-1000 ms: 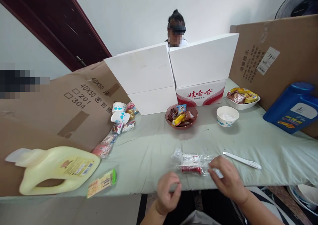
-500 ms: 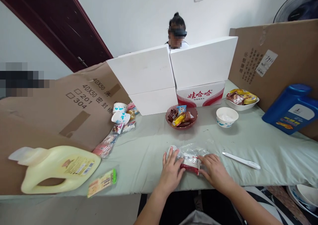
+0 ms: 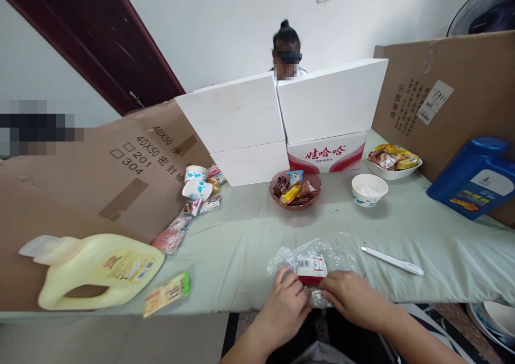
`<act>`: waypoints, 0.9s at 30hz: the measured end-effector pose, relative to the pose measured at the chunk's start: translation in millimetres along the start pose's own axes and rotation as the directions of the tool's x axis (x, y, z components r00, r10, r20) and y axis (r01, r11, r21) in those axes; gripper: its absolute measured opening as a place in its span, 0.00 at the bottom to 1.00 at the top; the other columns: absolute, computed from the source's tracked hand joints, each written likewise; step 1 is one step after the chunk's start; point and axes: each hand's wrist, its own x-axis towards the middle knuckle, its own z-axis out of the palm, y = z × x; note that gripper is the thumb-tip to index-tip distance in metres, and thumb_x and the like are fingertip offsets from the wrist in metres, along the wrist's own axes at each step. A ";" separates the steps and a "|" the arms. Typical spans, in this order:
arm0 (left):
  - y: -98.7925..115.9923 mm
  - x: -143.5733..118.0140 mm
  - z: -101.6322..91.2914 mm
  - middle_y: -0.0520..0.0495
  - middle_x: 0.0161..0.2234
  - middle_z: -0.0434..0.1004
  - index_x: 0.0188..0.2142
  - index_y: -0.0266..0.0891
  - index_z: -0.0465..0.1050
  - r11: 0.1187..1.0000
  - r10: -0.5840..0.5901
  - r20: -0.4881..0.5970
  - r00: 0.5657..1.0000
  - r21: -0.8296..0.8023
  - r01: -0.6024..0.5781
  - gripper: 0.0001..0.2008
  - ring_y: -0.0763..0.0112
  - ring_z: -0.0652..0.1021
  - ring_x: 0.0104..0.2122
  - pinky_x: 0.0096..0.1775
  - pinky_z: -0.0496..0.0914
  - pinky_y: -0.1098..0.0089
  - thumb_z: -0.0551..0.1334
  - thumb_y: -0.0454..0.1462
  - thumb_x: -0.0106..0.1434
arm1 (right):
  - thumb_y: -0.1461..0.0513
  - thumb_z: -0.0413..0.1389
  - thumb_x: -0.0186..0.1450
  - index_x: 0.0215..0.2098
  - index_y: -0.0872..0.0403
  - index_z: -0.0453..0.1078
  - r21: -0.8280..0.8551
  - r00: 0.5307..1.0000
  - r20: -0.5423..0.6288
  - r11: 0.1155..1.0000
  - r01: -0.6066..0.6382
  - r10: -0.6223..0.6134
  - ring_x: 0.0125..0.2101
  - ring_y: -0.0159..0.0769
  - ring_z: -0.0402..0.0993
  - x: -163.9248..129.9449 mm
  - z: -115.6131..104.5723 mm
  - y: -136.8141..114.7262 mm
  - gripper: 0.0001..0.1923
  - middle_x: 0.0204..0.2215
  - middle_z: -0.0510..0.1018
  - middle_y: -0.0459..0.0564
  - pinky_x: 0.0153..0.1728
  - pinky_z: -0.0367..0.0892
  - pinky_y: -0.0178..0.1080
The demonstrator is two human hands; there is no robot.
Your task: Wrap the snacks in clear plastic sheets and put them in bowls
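A small red-and-white packet (image 3: 312, 267) lies at the table's near edge on a spread sheet of clear plastic wrap (image 3: 338, 249). My left hand (image 3: 286, 306) is at the packet's left side, fingers curled down onto the near edge of the wrap. At the packet's right side, my right hand (image 3: 354, 298) pinches the wrap, its fingertips close against the packet. The fingertips of both hands are partly hidden. To the right of my right hand lies a white utility knife (image 3: 392, 260).
Beyond the packet stand a reddish bowl of snacks (image 3: 295, 206), a paper bowl (image 3: 369, 191) and a white dish (image 3: 396, 173). A yellow jug (image 3: 132, 246) lies left; a blue bottle (image 3: 470, 187) is right. White boxes (image 3: 233, 117) and cardboard (image 3: 161, 192) enclose the table. A person (image 3: 286, 47) is behind.
Both hands have drawn nearer to me and their fingers have curled in. The plastic wrap now lies spread wider around the packet, whose white top shows more.
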 end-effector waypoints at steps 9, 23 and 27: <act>2.0 -15.5 11.1 0.46 0.30 0.74 0.30 0.40 0.71 0.948 -0.198 0.091 0.976 0.272 0.167 0.05 0.62 0.75 0.30 0.32 0.69 0.65 0.59 0.32 0.62 | 0.58 0.44 0.70 0.62 0.54 0.61 -0.087 0.989 -0.143 0.995 -0.047 0.034 0.64 0.42 0.53 61.0 25.0 53.6 0.23 0.62 0.63 0.53 0.62 0.50 0.52; -19.5 26.1 9.1 0.41 0.50 0.73 0.51 0.40 0.69 0.989 -0.056 -0.054 0.997 -0.142 0.048 0.15 0.60 0.71 0.53 0.54 0.67 0.55 0.53 0.31 0.66 | 0.57 0.42 0.72 0.58 0.54 0.66 -0.127 0.959 -0.282 0.991 -0.030 -0.007 0.63 0.43 0.55 64.5 38.2 74.3 0.22 0.60 0.66 0.53 0.60 0.54 0.54; -48.2 29.4 19.0 0.38 0.59 0.65 0.60 0.40 0.60 0.982 -0.173 0.106 0.979 -0.061 0.180 0.34 0.48 0.62 0.61 0.59 0.57 0.40 0.68 0.43 0.56 | 0.56 0.42 0.71 0.60 0.52 0.64 -0.180 0.950 -0.314 0.981 -0.069 0.009 0.63 0.44 0.54 52.8 37.4 81.4 0.22 0.61 0.64 0.53 0.61 0.51 0.55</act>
